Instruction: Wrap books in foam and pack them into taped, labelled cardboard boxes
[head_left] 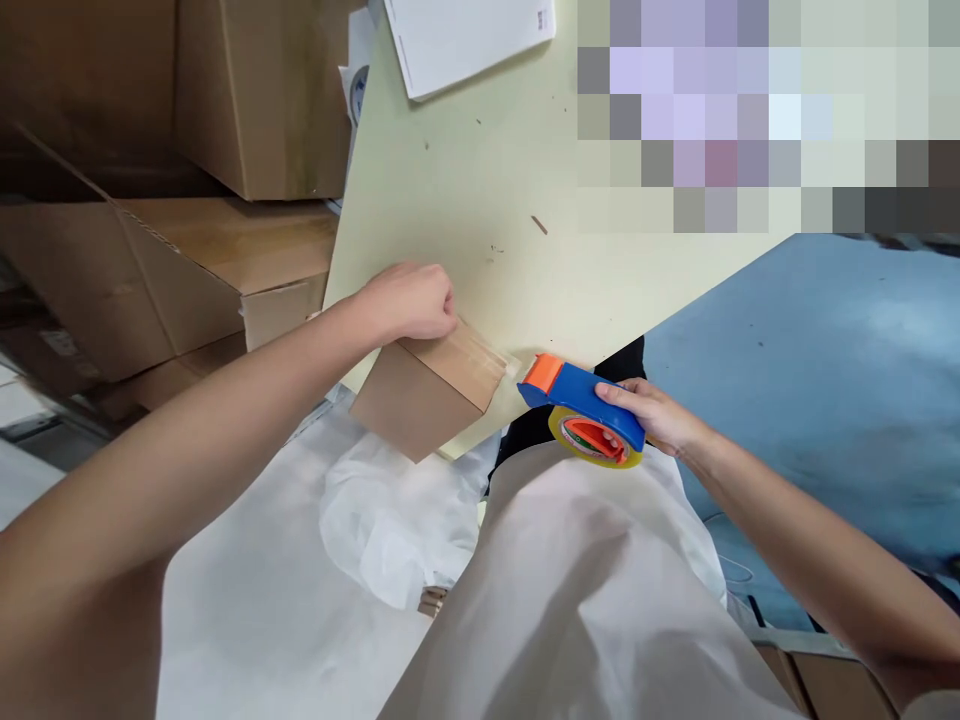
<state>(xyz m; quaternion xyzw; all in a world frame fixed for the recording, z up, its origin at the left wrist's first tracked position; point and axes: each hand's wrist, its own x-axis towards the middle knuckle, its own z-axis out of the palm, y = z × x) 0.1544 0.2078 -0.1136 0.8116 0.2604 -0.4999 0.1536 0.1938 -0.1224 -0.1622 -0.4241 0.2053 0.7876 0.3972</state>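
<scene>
My left hand (416, 300) is closed, its fingers curled down at the far top edge of a small brown cardboard box (420, 400). The fingertips are hidden. The box sits tilted at the near edge of the pale table, with a strip of clear tape (484, 352) along its top that sticks out past its right side. Just to the right, my right hand (649, 412) grips a blue and orange tape dispenser (581, 395) with a yellowish roll in it. The dispenser's orange front faces the box, a little apart from it.
Large cardboard boxes (262, 100) are stacked on the left. A white sheet or booklet (480, 40) lies at the back of the table (600, 250). White plastic (390, 510) hangs below the small box. Blue floor (810, 400) shows at right; the upper right is pixelated.
</scene>
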